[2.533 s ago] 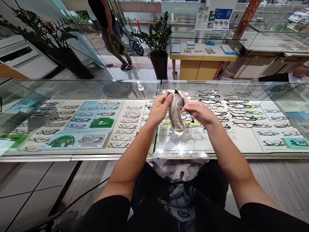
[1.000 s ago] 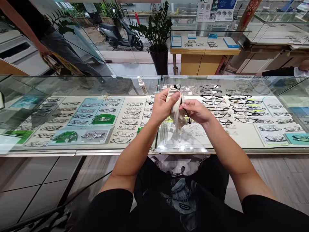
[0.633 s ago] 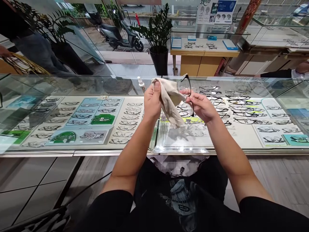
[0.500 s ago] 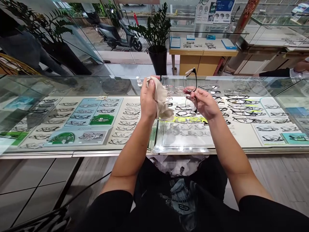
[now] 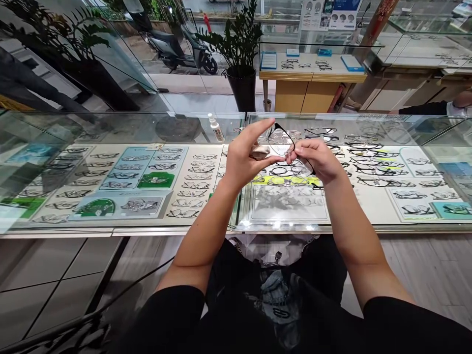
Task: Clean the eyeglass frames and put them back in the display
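Note:
My left hand [image 5: 241,152] is over the glass counter, with a bunched beige cloth [image 5: 260,151] held in its palm. Its thumb and forefinger are spread around the near side of a pair of black-framed eyeglasses [image 5: 285,132]. My right hand [image 5: 319,158] pinches these glasses near the middle of the frame; they are tilted in the air. Part of the cloth is hidden by the left fingers. Below the glass, rows of spectacles [image 5: 195,185] lie on white and blue boards.
A small white spray bottle [image 5: 216,129] stands on the counter [image 5: 140,231] beyond my left hand. Behind are a potted plant [image 5: 241,91] and a second display case [image 5: 313,76]. A person's arm [image 5: 462,100] shows at the right edge.
My left hand has moved right to the glasses, and the cloth is bunched instead of hanging down. The glasses have tilted and sit slightly lower. The bottle is now in full view.

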Motion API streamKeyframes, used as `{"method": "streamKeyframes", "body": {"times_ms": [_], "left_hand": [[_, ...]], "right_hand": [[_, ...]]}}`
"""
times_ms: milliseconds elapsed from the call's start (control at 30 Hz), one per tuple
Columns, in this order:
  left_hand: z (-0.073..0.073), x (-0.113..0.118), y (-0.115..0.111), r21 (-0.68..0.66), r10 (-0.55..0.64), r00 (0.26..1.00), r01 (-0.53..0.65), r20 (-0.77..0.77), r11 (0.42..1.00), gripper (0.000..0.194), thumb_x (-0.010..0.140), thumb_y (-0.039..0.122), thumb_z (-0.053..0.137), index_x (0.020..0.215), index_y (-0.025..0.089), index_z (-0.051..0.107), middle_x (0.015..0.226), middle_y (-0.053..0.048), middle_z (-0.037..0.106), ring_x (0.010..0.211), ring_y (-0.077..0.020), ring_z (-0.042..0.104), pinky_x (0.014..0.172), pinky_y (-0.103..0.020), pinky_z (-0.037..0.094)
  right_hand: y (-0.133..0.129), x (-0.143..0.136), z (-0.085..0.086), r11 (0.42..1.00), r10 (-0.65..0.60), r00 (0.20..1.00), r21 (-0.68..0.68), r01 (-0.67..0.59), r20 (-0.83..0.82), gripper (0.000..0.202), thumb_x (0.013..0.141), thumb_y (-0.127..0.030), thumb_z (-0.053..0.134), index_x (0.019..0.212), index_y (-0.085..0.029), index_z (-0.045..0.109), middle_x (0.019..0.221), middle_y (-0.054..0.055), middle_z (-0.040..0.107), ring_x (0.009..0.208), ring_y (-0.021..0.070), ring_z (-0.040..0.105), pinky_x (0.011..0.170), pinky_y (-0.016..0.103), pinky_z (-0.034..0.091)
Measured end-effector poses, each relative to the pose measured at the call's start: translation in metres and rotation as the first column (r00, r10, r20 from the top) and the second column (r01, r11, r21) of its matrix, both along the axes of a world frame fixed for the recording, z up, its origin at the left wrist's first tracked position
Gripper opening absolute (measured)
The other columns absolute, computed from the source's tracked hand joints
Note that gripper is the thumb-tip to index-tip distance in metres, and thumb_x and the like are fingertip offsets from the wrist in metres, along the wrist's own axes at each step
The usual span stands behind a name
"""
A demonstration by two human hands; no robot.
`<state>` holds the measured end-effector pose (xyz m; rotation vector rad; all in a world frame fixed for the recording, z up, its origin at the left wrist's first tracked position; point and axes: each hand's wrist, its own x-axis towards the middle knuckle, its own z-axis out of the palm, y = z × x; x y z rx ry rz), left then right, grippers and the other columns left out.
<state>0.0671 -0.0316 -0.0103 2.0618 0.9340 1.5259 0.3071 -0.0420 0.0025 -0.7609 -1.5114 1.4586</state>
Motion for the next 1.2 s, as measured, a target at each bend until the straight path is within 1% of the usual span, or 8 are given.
{"method": "streamKeyframes", "body": {"times_ms": [267, 400, 500, 633, 733, 833, 967, 1200], "left_hand": [[-0.003, -0.001, 0.003, 0.011, 0.017, 1.0, -0.017, -0.019, 1.0, 0.084, 0.063, 0.08, 0.096, 0.129, 0.032, 0.077, 0.134, -0.011, 0.074, 0.129, -0.0367, 0.068, 0.091, -0.043, 0.06], [-0.005, -0.001, 0.005, 0.04, 0.046, 0.999, -0.046, -0.01, 0.998, 0.086, 0.062, 0.082, 0.095, 0.128, 0.03, 0.076, 0.133, -0.011, 0.072, 0.121, -0.0333, 0.069, 0.086, -0.04, 0.059], [-0.01, -0.002, 0.009, 0.06, 0.142, 0.988, -0.146, 0.062, 0.987, 0.09, 0.058, 0.079, 0.099, 0.127, 0.028, 0.074, 0.131, -0.012, 0.07, 0.112, -0.0308, 0.069, 0.088, -0.041, 0.058], [-0.019, -0.002, 0.012, 0.05, 0.27, 0.946, -0.283, 0.179, 0.958, 0.085, 0.066, 0.075, 0.097, 0.131, 0.029, 0.069, 0.133, -0.012, 0.066, 0.119, -0.0302, 0.065, 0.093, -0.041, 0.057], [-0.023, 0.0, 0.012, 0.04, 0.358, 0.907, -0.375, 0.224, 0.926, 0.078, 0.074, 0.075, 0.093, 0.131, 0.029, 0.066, 0.134, -0.011, 0.065, 0.127, -0.0304, 0.063, 0.096, -0.04, 0.056], [-0.024, 0.003, 0.011, 0.063, 0.419, 0.883, -0.44, 0.212, 0.896, 0.075, 0.078, 0.074, 0.091, 0.13, 0.027, 0.065, 0.128, -0.009, 0.067, 0.123, -0.0293, 0.065, 0.096, -0.041, 0.056], [-0.022, 0.006, 0.007, 0.034, 0.412, 0.881, -0.431, 0.233, 0.902, 0.066, 0.08, 0.067, 0.093, 0.128, 0.029, 0.066, 0.128, -0.01, 0.068, 0.12, -0.0291, 0.066, 0.096, -0.042, 0.056], [-0.018, 0.01, 0.003, -0.013, 0.423, 0.866, -0.435, 0.267, 0.9, 0.061, 0.079, 0.06, 0.096, 0.124, 0.03, 0.069, 0.127, -0.011, 0.069, 0.117, -0.029, 0.066, 0.098, -0.044, 0.057]], "right_hand": [[-0.001, 0.004, 0.003, 0.999, 0.021, 0.997, 0.048, -0.025, 0.072, 0.038, 0.089, -0.055, 0.086, 0.078, -0.019, 0.082, 0.083, 0.008, 0.079, 0.086, 0.0226, 0.073, 0.091, 0.036, 0.057], [-0.001, 0.004, 0.004, 0.981, -0.153, 0.987, 0.127, 0.146, 0.051, 0.036, 0.089, -0.056, 0.084, 0.085, -0.022, 0.076, 0.094, 0.007, 0.077, 0.095, 0.0222, 0.07, 0.096, 0.036, 0.057], [0.007, 0.004, -0.003, 0.871, -0.446, 0.892, 0.193, 0.451, -0.069, 0.039, 0.093, -0.061, 0.077, 0.088, -0.025, 0.061, 0.101, 0.005, 0.072, 0.095, 0.0197, 0.067, 0.092, 0.034, 0.056], [0.018, -0.001, -0.018, 0.604, -0.735, 0.669, 0.338, 0.722, -0.113, 0.039, 0.105, -0.06, 0.057, 0.085, -0.026, 0.052, 0.092, 0.005, 0.062, 0.093, 0.0203, 0.065, 0.092, 0.036, 0.055], [0.013, -0.01, -0.025, 0.483, -0.794, 0.599, 0.49, 0.725, -0.103, 0.032, 0.106, -0.057, 0.053, 0.101, -0.026, 0.061, 0.108, 0.009, 0.066, 0.104, 0.0231, 0.067, 0.096, 0.04, 0.056], [0.003, -0.022, -0.027, 0.433, -0.806, 0.589, 0.624, 0.651, -0.054, 0.041, 0.104, -0.056, 0.056, 0.132, -0.026, 0.063, 0.134, 0.013, 0.065, 0.117, 0.0271, 0.067, 0.101, 0.045, 0.057], [-0.005, -0.029, -0.03, 0.417, -0.83, 0.556, 0.713, 0.564, 0.046, 0.051, 0.103, -0.057, 0.059, 0.146, -0.028, 0.061, 0.138, 0.014, 0.065, 0.122, 0.0312, 0.065, 0.104, 0.052, 0.057], [-0.002, -0.031, -0.033, 0.42, -0.839, 0.543, 0.685, 0.595, 0.042, 0.049, 0.104, -0.057, 0.062, 0.142, -0.027, 0.065, 0.132, 0.013, 0.068, 0.119, 0.0305, 0.066, 0.105, 0.051, 0.057]]}}
